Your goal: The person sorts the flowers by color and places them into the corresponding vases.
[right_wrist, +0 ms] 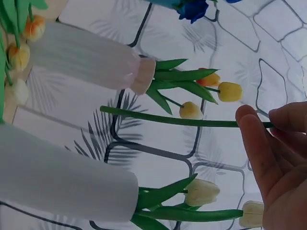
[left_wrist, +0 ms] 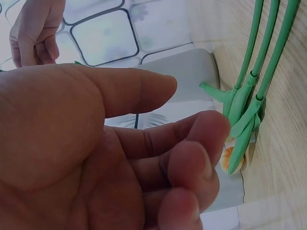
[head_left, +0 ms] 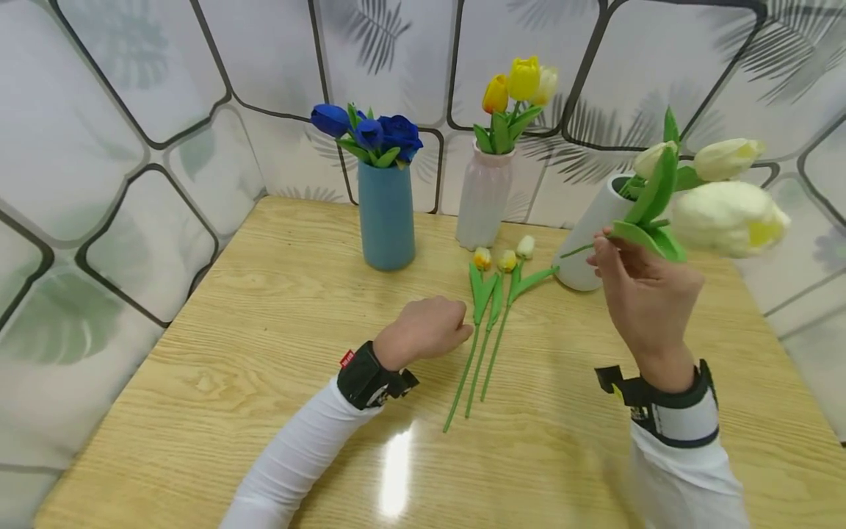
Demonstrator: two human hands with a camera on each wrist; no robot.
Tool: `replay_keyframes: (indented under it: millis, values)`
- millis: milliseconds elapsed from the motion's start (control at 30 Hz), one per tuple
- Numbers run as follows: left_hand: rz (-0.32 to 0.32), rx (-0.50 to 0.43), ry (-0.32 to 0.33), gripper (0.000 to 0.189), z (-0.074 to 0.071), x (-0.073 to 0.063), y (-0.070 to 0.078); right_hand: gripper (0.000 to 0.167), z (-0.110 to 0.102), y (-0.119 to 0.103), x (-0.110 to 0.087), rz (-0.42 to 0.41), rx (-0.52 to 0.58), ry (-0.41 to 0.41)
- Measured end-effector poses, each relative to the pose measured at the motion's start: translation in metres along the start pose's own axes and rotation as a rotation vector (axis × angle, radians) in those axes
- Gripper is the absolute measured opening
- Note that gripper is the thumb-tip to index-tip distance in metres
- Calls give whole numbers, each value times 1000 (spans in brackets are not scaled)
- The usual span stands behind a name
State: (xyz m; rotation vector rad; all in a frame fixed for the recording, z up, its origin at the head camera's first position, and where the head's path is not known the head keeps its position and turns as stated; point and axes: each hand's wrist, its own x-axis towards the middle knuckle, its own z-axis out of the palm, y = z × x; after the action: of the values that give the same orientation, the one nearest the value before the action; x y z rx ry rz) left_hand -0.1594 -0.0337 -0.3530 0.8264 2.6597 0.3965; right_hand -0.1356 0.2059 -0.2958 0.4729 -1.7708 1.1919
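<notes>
My right hand (head_left: 651, 294) pinches the green stem (right_wrist: 177, 121) of a white tulip (head_left: 727, 218) between thumb and fingers, up in front of the tilted-looking white vase (head_left: 588, 235). The stem's lower end is free, apart from the vase mouth. White tulips (right_wrist: 204, 192) stand in that vase. My left hand (head_left: 429, 328), fingers loosely curled and holding nothing, is just left of three tulips lying on the table: an orange-yellow one (head_left: 482, 258), a yellow one (head_left: 507, 261) and a white one (head_left: 525, 247). In the left wrist view its thumb and fingertips are apart.
A blue vase (head_left: 387, 220) with blue flowers (head_left: 399, 136) stands at the back left. Beside it, a pale pink ribbed vase (head_left: 485, 198) holds yellow and white tulips (head_left: 524, 79). A patterned wall covering (head_left: 284, 51) rises behind the wooden table (head_left: 277, 294).
</notes>
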Motion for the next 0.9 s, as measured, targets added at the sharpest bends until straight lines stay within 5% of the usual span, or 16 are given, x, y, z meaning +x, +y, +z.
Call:
replay_keyframes:
  millis: [167, 333, 433, 500, 667, 900]
  values:
    - [10, 3, 0, 30, 2, 0, 0, 29, -7, 7, 21, 22, 81, 115]
    - [16, -3, -6, 29, 3, -1, 1, 21, -20, 18, 36, 67, -97, 91]
    - [22, 1, -3, 29, 3, -1, 2, 25, -22, 22, 43, 69, -104, 103]
    - [26, 5, 0, 29, 4, -1, 2, 21, -22, 27, 48, 39, -141, 120]
    - [27, 9, -8, 28, 5, -1, 1, 25, -22, 45, 56, -44, -449, 49]
    - [27, 5, -16, 28, 5, -1, 1, 24, -20, 67, 56, -52, -553, 0]
